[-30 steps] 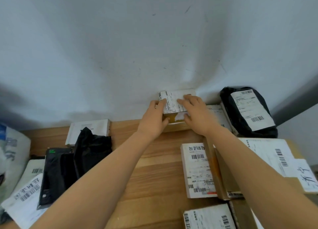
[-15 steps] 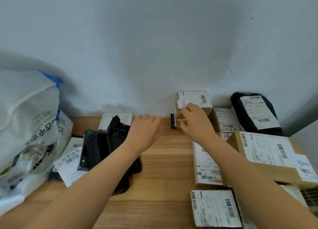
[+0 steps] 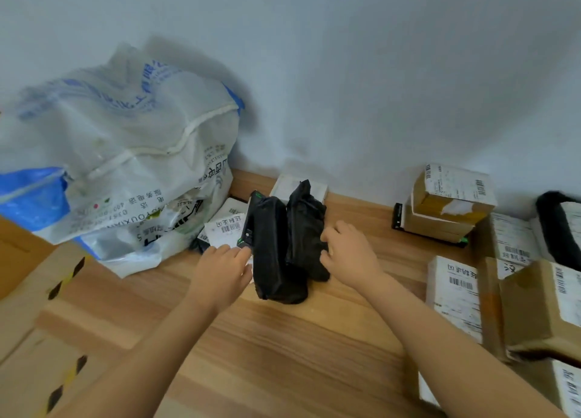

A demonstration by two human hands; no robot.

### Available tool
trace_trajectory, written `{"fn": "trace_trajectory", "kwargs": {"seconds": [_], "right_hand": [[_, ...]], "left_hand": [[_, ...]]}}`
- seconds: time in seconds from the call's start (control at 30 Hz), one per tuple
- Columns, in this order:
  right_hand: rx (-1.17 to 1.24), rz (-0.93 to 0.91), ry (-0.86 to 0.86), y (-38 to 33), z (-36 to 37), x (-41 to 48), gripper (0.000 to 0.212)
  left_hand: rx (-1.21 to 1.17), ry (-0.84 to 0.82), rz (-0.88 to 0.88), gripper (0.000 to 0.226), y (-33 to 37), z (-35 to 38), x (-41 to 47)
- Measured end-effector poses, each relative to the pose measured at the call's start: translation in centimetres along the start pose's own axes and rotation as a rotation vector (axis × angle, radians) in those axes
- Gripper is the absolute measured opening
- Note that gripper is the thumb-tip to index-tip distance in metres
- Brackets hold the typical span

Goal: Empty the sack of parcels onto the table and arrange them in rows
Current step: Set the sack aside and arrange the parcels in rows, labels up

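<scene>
Since the black parcels (image 3: 283, 247) stood beside the sack (image 3: 125, 166), you were likely arranging: your left hand (image 3: 221, 271) touched them open-fingered, the hold of your right hand (image 3: 350, 255) was unclear, and lifting needed squeezing both sides.

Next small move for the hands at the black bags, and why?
Likely close both hands on the black bags and lift them. The left hand and right hand flank the pair, fingers at its sides, not yet gripping; the bags lie heaped near the sack, apart from the boxes lined up at right.
</scene>
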State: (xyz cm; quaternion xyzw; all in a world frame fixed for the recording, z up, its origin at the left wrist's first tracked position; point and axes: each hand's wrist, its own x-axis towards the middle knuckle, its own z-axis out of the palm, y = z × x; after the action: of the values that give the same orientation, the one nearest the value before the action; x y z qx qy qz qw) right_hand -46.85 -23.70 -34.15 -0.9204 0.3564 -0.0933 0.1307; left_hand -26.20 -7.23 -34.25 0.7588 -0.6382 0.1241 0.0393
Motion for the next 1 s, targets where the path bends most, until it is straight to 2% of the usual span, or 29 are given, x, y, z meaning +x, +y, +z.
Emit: {"fn": "trace_trajectory", "kwargs": {"seconds": [0.1, 0.17, 0.33, 0.43, 0.63, 0.7, 0.87, 1.0], "right_hand": [[0.030, 0.128, -0.104, -0.5, 1.9, 2.0, 0.028], [0.065, 0.215, -0.153, -0.9, 3.2, 3.1, 0.040], [0.237, 0.441, -0.183, -3.1, 5.7, 4.9, 0.074], [0.314, 0.600, -0.225, -3.9, 7.2, 6.0, 0.082], [0.824, 0.907, -0.170, -3.2, 9.1, 6.8, 0.104], [0.916, 0.973, -0.177, -3.0, 9.4, 6.7, 0.113], [0.819, 1.035, -0.122, -2.9, 9.0, 6.1, 0.106], [0.421, 1.071, -0.056, -3.4, 7.3, 3.3, 0.108]], "left_hand": [[0.013, 0.005, -0.010, 0.012, -2.2, 0.6, 0.1], [0.010, -0.014, -0.005, 0.017, -3.5, 1.1, 1.1], [-0.058, -0.043, 0.081, 0.027, -5.3, 2.5, 4.2], [-0.090, -0.047, 0.136, 0.023, -6.0, 4.0, 5.1], [-0.159, -0.041, 0.225, 0.018, -7.1, 6.3, 6.2], [-0.190, -0.047, 0.237, 0.015, -7.4, 6.7, 6.3], [-0.220, -0.015, 0.287, 0.013, -7.5, 6.7, 6.9], [-0.280, 0.020, 0.323, 0.008, -6.2, 5.9, 7.6]]}}
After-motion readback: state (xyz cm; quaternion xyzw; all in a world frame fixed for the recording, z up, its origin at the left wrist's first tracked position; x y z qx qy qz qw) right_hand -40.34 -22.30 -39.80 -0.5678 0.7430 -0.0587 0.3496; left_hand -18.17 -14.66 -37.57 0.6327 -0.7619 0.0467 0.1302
